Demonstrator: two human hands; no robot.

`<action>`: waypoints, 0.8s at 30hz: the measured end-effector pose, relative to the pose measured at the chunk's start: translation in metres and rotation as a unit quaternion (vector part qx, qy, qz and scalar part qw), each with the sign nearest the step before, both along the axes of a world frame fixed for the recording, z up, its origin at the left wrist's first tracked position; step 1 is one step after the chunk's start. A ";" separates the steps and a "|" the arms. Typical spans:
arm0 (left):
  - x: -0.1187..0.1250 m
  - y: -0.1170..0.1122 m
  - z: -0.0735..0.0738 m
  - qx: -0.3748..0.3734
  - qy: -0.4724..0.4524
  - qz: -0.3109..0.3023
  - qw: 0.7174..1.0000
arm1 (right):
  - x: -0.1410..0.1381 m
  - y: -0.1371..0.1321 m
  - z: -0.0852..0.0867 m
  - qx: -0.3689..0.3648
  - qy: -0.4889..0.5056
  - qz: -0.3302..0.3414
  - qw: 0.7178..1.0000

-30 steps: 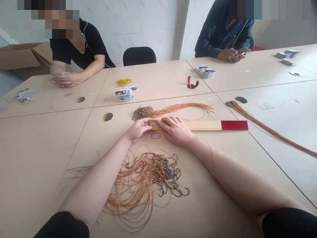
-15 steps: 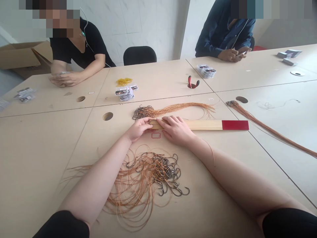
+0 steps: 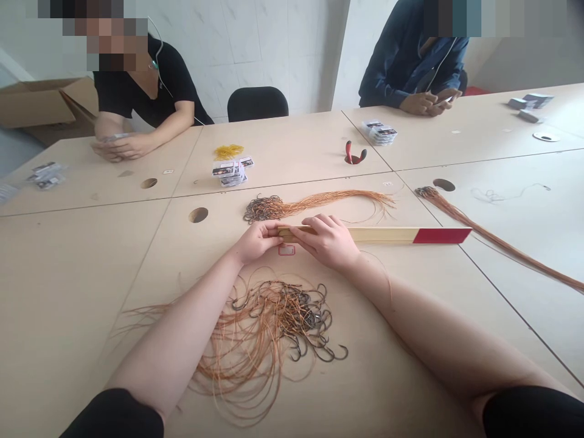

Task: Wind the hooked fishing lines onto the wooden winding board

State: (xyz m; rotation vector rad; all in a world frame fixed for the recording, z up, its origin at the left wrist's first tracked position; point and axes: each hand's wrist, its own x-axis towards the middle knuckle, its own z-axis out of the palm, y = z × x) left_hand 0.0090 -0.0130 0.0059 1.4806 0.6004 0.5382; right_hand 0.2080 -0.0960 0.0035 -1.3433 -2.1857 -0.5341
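1. Head view: the left hand [image 3: 256, 241] pinches the end of a flat pale wooden strip with a red-painted tip [image 3: 383, 235], which runs rightward from the fingers. The right hand [image 3: 326, 241] curls closed over it. Any fine line between the fingers is too small to tell.
2. Beyond the fingertips lies a bundle of dark metal fish hooks with orange-brown leaders [image 3: 269, 208].
3. Nearer than the fingers, a looser heap of matching hooks [image 3: 283, 322] sits under the left forearm.

Bright flat light, soft shadows, edges prob. warped
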 end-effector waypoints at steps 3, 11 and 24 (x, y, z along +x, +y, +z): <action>0.002 -0.004 0.000 0.025 0.000 0.005 1.000 | -0.002 0.000 -0.002 0.012 0.036 0.009 0.999; 0.005 -0.005 -0.010 0.188 0.036 0.048 0.980 | -0.008 -0.001 -0.004 0.015 0.079 -0.021 0.997; 0.004 -0.002 -0.010 0.442 0.048 0.101 0.890 | -0.009 -0.002 -0.001 0.050 0.052 -0.029 0.997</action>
